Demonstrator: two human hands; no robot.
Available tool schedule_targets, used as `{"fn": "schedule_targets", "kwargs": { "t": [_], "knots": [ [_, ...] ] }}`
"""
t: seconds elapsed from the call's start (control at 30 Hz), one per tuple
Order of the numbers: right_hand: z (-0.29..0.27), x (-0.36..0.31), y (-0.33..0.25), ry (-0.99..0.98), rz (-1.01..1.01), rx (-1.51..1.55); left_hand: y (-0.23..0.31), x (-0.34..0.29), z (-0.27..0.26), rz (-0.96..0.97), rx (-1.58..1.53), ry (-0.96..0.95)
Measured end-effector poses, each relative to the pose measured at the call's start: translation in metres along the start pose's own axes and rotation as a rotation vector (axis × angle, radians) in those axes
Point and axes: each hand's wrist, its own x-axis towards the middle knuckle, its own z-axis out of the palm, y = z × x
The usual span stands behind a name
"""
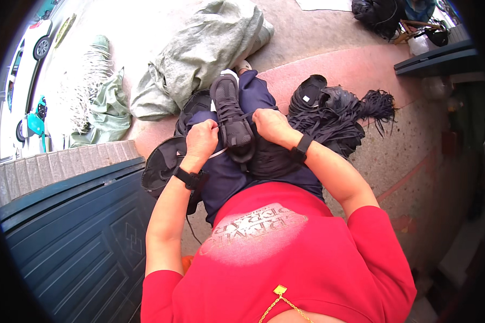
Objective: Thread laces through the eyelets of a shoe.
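Observation:
A black lace-up shoe [233, 121] with a pale sole edge rests on my lap between my knees, upper side up. My left hand [202, 142] is closed in a pinch on the shoe's dark shoelace, left of the laced opening. On the other side my right hand [275, 127] pinches the same shoelace, knuckles up. The thin lace partly blends into the dark shoe and trousers. More black shoe uppers [164, 164] lie by my left leg, and another dark shoe piece [195, 106] sits beyond my left hand.
A heap of black laces [345, 118] with dark shoe parts lies on the ground to my right. Ahead is a large grey-green sack [196, 59]. White laces [90, 89] are piled farther left by a green sack [110, 121]. A blue panelled door [91, 231] stands close on my left.

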Motion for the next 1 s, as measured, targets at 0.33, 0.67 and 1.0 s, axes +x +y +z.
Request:
{"fn": "schedule_targets", "kwargs": {
  "t": [0.33,0.67,1.0],
  "knots": [
    [0.019,0.017,0.004,0.061,0.147,0.118,0.011,0.007,0.000,0.268,0.318,0.067],
    [0.013,0.022,0.011,-0.093,-0.090,-0.026,0.031,-0.011,-0.002,0.043,0.192,0.132],
    [0.008,0.020,0.004,-0.108,-0.049,0.193,0.009,-0.022,0.017,0.069,0.231,0.107]
  ]
}}
